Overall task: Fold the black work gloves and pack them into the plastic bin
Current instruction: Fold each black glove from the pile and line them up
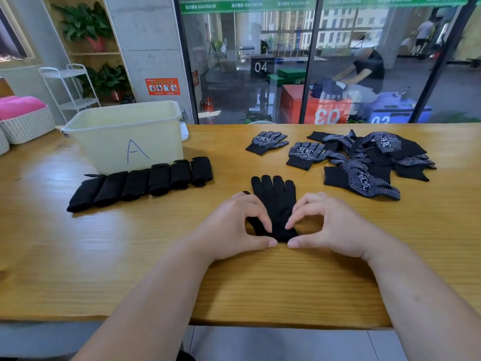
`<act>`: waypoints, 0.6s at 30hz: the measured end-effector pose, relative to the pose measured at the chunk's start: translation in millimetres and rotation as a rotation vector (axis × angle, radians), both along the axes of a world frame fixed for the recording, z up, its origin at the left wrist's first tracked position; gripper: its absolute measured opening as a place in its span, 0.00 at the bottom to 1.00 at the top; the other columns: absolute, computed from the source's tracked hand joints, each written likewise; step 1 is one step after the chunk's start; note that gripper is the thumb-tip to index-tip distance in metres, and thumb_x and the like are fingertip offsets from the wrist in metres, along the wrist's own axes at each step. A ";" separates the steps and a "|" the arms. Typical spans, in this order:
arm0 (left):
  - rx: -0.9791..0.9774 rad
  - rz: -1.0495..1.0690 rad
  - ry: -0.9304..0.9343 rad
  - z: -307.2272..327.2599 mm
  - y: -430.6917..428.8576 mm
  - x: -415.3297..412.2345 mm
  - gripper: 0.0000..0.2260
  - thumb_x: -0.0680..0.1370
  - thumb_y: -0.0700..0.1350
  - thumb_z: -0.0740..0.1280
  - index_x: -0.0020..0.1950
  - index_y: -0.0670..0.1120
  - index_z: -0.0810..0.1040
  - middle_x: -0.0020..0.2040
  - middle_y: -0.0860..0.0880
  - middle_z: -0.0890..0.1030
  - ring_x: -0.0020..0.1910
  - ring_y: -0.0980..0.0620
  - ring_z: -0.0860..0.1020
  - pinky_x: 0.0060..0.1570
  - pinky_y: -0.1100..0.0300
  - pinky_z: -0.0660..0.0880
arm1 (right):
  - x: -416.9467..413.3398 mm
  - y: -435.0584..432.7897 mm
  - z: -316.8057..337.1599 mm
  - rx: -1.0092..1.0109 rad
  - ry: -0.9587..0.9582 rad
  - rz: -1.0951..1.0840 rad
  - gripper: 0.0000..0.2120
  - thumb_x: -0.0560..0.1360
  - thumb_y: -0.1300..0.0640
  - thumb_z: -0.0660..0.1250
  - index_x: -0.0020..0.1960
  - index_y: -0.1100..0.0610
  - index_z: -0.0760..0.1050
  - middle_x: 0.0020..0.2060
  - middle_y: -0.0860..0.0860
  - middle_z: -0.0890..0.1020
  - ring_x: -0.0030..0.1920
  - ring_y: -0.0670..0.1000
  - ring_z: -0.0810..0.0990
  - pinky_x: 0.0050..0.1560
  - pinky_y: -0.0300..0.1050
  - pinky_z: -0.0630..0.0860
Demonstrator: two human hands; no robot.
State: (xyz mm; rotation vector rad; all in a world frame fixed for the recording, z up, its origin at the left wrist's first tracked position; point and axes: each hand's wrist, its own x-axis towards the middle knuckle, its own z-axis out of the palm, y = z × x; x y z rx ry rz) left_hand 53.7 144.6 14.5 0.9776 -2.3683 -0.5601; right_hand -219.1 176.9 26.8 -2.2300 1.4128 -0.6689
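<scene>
Head view: your black glove (276,196), centre (lying flat).
Left grip (242,225): pinches its cuff.
Right grip (330,225): pinches its cuff.

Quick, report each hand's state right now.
Left hand: pinches the cuff end of the black work glove.
Right hand: pinches the same cuff end from the other side.
</scene>
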 end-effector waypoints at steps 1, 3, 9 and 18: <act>-0.001 -0.002 0.013 -0.3 0.0 0.3 0.08 0.73 0.58 0.81 0.47 0.60 0.86 0.53 0.62 0.81 0.60 0.57 0.78 0.69 0.64 0.68 | 0.3 -0.8 -0.2 -0.004 -0.003 -0.004 0.14 0.65 0.35 0.82 0.48 0.34 0.86 0.55 0.37 0.80 0.61 0.41 0.74 0.66 0.48 0.70; 0.014 -0.001 0.035 -0.2 0.2 2.1 0.06 0.74 0.56 0.81 0.46 0.59 0.87 0.53 0.61 0.82 0.60 0.56 0.78 0.66 0.56 0.73 | 0.8 -1.7 -0.4 -0.012 -0.008 -0.006 0.13 0.66 0.36 0.82 0.48 0.34 0.86 0.54 0.37 0.80 0.61 0.41 0.74 0.66 0.48 0.70; 0.102 0.005 0.071 2.8 2.7 5.2 0.04 0.76 0.52 0.80 0.43 0.57 0.87 0.54 0.61 0.83 0.60 0.58 0.80 0.64 0.51 0.76 | -1.3 -0.1 -0.7 -0.035 -0.004 -0.006 0.12 0.67 0.39 0.83 0.48 0.35 0.86 0.54 0.37 0.81 0.60 0.42 0.75 0.64 0.45 0.71; 0.040 0.038 0.009 4.1 2.3 5.3 0.05 0.75 0.53 0.80 0.42 0.58 0.86 0.55 0.63 0.81 0.63 0.59 0.76 0.66 0.54 0.73 | 4.5 -1.3 -3.6 -0.173 0.055 0.008 0.05 0.71 0.42 0.81 0.46 0.36 0.87 0.49 0.38 0.82 0.54 0.42 0.78 0.66 0.45 0.70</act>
